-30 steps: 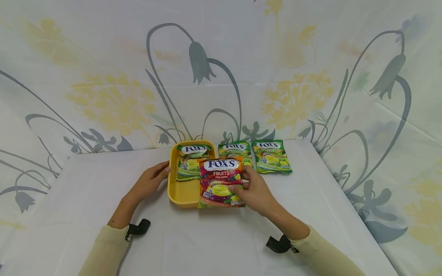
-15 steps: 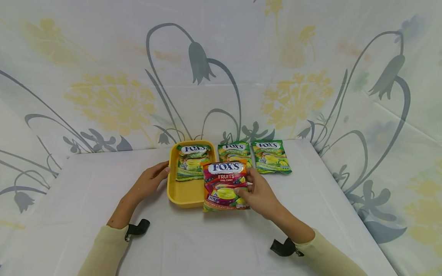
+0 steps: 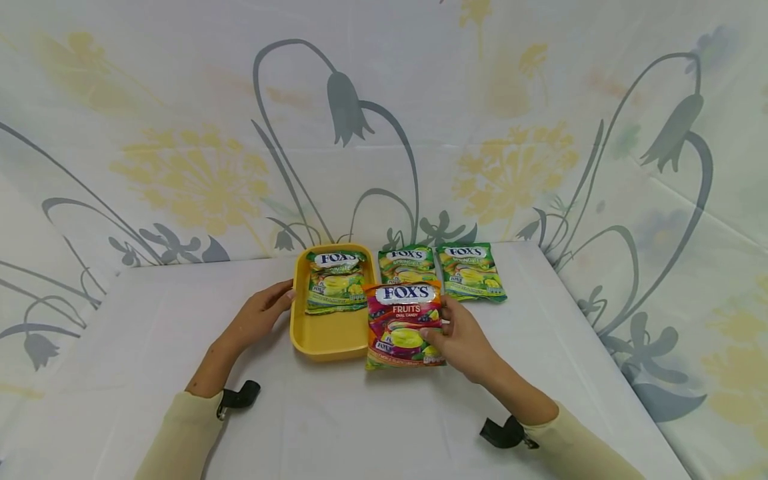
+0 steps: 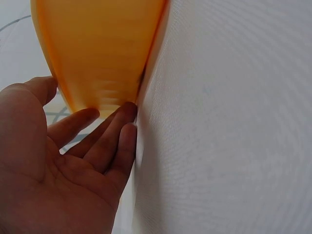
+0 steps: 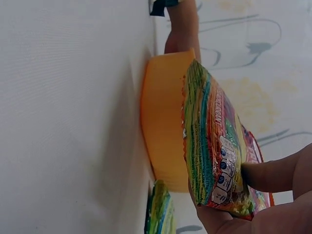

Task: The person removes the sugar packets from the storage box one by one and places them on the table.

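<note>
My right hand (image 3: pixel 467 341) pinches a red and purple Fox's Fruits candy bag (image 3: pixel 399 323) by its right edge, thumb on the printed front. The bag is held up off the table, just right of a yellow tray (image 3: pixel 324 339), covering the tray's near right corner in the head view. Inside the tray, toward its back, lies a green Fox's candy bag (image 3: pixel 336 288). Against the tray's left side rests my left hand (image 3: pixel 263 313). The left wrist view shows its fingertips (image 4: pixel 127 111) at the outer wall, low by the table, with the fingers loosely extended.
Two more green Fox's candy bags lie to the right of the tray: a nearer one (image 3: pixel 408 261), partly behind the red bag, and a farther one (image 3: pixel 473 273). A white cloth (image 3: pixel 336 427) covers the table, and a flower-printed sheet (image 3: pixel 396 80) rises behind.
My right hand has moved the Fruits candy bag to the right and slightly nearer, from over the tray's right part to its right edge. The left hand and tray have stayed put.
</note>
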The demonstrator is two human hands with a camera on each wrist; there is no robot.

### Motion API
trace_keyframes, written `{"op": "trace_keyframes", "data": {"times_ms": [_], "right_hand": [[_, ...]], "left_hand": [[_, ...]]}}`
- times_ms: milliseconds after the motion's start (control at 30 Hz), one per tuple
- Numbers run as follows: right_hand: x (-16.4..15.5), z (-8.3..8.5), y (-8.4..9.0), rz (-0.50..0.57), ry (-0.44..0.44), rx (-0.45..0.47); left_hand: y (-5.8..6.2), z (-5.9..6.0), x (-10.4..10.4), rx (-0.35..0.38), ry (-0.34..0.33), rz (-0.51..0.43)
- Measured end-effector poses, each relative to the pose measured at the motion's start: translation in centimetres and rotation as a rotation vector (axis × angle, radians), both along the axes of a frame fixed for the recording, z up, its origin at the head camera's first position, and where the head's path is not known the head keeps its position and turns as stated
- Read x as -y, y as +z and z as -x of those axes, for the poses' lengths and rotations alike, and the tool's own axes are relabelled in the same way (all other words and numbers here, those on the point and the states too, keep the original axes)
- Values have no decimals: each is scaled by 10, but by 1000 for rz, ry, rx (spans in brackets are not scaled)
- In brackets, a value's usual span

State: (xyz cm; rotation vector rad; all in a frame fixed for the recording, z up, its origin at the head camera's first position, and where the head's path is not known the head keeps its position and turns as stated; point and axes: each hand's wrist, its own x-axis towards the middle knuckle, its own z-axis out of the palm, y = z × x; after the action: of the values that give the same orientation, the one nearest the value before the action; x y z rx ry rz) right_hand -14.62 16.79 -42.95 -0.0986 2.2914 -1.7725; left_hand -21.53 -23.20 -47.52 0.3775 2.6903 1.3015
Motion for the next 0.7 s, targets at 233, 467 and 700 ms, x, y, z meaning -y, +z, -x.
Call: {"op": "trace_keyframes", "data": {"times_ms": [233, 467, 700], "right_hand": [[-8, -3, 0, 1, 1, 20], [-15, -4, -2, -5, -7, 27], [-21, -2, -8, -9, -25, 45]], "left_hand": [[-1, 1, 1, -2, 0, -7], [-2, 1, 1, 0, 3, -2], [-2, 1, 0, -2, 5, 4]]}}
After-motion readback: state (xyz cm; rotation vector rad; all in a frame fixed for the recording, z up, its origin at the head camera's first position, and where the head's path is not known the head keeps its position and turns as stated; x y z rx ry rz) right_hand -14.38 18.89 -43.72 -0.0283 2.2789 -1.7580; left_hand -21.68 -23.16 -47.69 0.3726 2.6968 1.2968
